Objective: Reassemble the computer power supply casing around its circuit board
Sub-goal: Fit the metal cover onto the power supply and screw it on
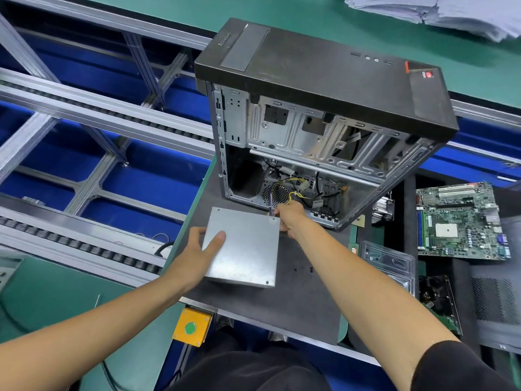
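Holding the left edge of the power supply casing (242,246), the left hand (197,249) is keeping the box from sliding. Its thumb is lying flat on the grey lid and its fingers are going down over the side, so it is gripping the box.

That box is sitting on the dark mat (304,292), near the mat's left edge and close to its front edge. No circuit board is showing; the lid is covering the inside.

Moving right, the right hand (290,218) is reaching to the box's far right corner. Its fingers are curled and are pinching something small there, next to a screw hole, but what it is pinching is too small to tell. The coloured wires (293,193) are running past that hand into the computer tower (324,88), which is standing open just behind the box.

I think the next move is happening at that far right corner. The right hand is the nearer one, and the left hand is bracing the other side.
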Demonstrator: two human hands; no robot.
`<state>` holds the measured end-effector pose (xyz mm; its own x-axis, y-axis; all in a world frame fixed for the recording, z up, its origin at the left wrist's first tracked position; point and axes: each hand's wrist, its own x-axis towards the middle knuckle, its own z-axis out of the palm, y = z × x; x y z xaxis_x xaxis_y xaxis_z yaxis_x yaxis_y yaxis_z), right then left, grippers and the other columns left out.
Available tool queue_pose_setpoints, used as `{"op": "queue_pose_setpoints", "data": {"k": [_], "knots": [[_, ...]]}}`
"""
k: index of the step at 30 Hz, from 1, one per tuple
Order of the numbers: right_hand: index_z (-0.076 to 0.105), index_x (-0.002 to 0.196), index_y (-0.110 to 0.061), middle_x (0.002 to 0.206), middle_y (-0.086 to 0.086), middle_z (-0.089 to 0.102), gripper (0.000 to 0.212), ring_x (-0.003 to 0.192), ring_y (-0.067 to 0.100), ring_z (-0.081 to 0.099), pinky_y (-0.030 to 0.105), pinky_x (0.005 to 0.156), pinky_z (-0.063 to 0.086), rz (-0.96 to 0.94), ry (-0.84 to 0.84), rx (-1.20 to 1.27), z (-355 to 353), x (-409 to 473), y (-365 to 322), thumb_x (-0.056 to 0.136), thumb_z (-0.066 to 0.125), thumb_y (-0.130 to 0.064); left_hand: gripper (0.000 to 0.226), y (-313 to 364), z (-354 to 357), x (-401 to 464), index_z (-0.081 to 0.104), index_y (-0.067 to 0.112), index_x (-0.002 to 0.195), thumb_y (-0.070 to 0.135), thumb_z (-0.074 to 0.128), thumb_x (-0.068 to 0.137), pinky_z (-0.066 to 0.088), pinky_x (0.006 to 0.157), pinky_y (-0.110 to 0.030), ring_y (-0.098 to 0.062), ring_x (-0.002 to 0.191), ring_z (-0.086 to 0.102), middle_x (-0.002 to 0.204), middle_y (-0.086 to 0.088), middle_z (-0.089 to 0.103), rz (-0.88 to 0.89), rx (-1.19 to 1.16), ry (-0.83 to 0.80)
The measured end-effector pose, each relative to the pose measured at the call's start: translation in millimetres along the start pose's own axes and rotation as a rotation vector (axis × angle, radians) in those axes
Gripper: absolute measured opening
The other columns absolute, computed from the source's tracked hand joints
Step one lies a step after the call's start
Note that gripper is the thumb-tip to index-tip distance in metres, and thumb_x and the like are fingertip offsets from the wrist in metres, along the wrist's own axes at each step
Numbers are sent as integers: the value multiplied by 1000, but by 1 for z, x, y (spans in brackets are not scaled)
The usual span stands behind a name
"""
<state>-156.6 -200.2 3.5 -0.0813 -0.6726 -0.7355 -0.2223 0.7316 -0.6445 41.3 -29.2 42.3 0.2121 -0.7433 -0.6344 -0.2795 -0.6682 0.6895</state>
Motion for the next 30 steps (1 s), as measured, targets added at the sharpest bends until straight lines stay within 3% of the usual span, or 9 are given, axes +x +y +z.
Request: {"op": "queue_pose_setpoints", "data": {"k": [4, 8, 12, 16, 21, 23, 27, 30], "knots": [[44, 86, -9, 54, 7, 45, 17, 23, 10, 44, 16, 29, 35, -5, 2, -5, -1, 0, 0, 95, 43, 6, 81, 0, 1, 1, 35, 46, 127, 99, 43, 67, 44, 107, -48, -17, 118, 58, 131, 15, 55, 4, -43, 6], [46, 97, -8, 40, 2, 45, 13, 25, 11, 47, 19, 31, 41, -3, -14, 1, -2, -1, 1, 96, 44, 5, 74, -4, 1, 1, 36, 49, 124, 98, 44, 70, 44, 103, -43, -12, 119, 57, 130, 20, 55, 36, -39, 21], [47, 93, -9, 67, 7, 46, 10, 30, 13, 55, 22, 33, 45, -13, -45, 65, -1, -1, 2, 98, 46, 0, 66, -11, 1, 2, 31, 57, 121, 99, 40, 71, 48, 105, -51, -18, 117, 60, 133, 13, 55, 39, -9, 30], [50, 84, -12, 71, 7, 50, 18, 35, 15, 59, 25, 36, 49, -18, -24, 94, 0, 0, 4, 101, 44, -7, 69, -11, -2, 1, 31, 56, 121, 101, 37, 69, 48, 105, -52, -19, 115, 61, 133, 10, 56, 40, 11, 14], [50, 93, -13, 111, 21, 64, 12, 66, 26, 64, 26, 38, 50, -4, -64, 96, 2, -2, 2, 99, 42, -5, 77, -3, -7, -3, 30, 49, 126, 100, 32, 68, 49, 102, -49, -20, 111, 63, 128, 6, 60, 35, 80, -42], [47, 100, -13, 114, 19, 61, 9, 69, 26, 63, 29, 44, 54, 9, -129, 106, 2, -5, 0, 96, 43, -6, 81, 1, -8, -3, 29, 46, 129, 99, 29, 68, 50, 98, -46, -19, 108, 63, 126, 4, 61, 30, 110, -63], [49, 110, -12, 125, 17, 65, 23, 85, 28, 63, 38, 79, 56, 37, -187, 119, -3, -10, 2, 88, 48, -19, 80, 4, -11, -4, 29, 46, 129, 99, 26, 68, 47, 104, -53, -25, 111, 62, 126, 2, 60, 2, 128, -82], [48, 105, -19, 111, 10, 67, 24, 78, 21, 56, 24, 56, 43, 18, -285, 26, -13, -21, 1, 85, 51, -32, 80, 6, -11, -5, 32, 46, 127, 99, 28, 68, 45, 106, -54, -24, 113, 62, 128, 3, 60, 11, 112, -86]]}}
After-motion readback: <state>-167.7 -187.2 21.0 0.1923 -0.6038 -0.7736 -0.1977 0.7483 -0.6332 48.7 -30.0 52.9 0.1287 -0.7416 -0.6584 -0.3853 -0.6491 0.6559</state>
